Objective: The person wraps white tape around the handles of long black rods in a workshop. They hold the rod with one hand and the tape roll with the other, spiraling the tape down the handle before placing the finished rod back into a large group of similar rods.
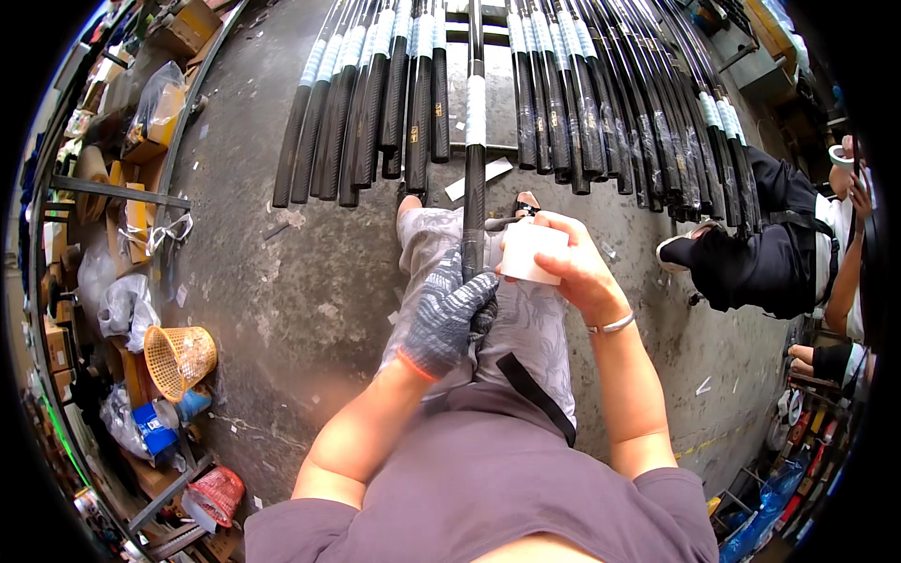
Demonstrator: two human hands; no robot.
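My left hand (446,314), in a grey knitted glove, is wrapped round the lower end of a black patterned rod (474,192). The rod points away from me and carries a pale band (476,108) further up. My bare right hand (587,272), with a metal bracelet at the wrist, grips a white roll (533,253) that looks like tape, close beside the rod. Clear film seems to lie on the rod just above the glove. Whether a strip runs from the roll to the rod I cannot make out.
Many similar black rods (366,122) lie in rows on both sides ahead, over a metal frame (497,155). Shelves with boxes and bags line the left, near a yellow basket (180,361) and a red basket (216,495). Another person in dark trousers (765,253) sits at the right.
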